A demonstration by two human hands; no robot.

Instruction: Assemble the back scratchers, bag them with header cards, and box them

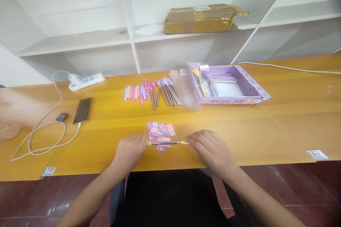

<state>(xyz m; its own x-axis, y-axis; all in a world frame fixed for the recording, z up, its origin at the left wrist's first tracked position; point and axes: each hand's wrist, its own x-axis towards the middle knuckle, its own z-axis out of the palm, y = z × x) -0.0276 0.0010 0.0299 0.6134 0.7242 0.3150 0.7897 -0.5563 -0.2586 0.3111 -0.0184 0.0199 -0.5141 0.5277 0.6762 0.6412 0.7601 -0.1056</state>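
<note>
A thin metal back scratcher (167, 143) with yellow ends stretches level between my two hands, low over the table's front. My left hand (132, 150) is closed round one yellow end; my right hand (210, 149) pinches the other, and the fingers cover most of both ends. Just behind and under the rod lies a loose pile of pink and purple printed cards (161, 133). Further back, several back scratchers with pink and blue claw heads (165, 90) lie side by side. Left of them is a row of coloured plastic handles (134, 92).
A purple display box (250, 81) holds bagged back scratchers (204, 81), with clear plastic bags (183, 87) beside it. At left are a phone (82, 110), a cable (44, 151), a dark mouse-like object (62, 116) and a power strip (87, 82). A taped carton (199, 19) sits on the shelf.
</note>
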